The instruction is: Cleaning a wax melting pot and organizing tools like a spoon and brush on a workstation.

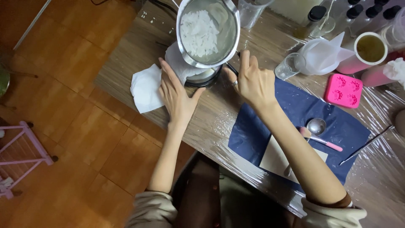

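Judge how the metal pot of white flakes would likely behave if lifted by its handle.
The metal pot looks thin-walled and only partly filled with white flakes, so probably light. It perches on a smaller base, so it may tip. The right hand holds its handle.

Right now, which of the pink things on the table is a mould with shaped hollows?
The square pink mould on the blue mat's far corner; the pink-handled spoon and the pink cup lack hollows.

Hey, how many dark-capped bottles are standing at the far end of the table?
4 show, more may be cut off. One capped bottle stands beside the white paper cone; three more line the top right edge, partly cropped.
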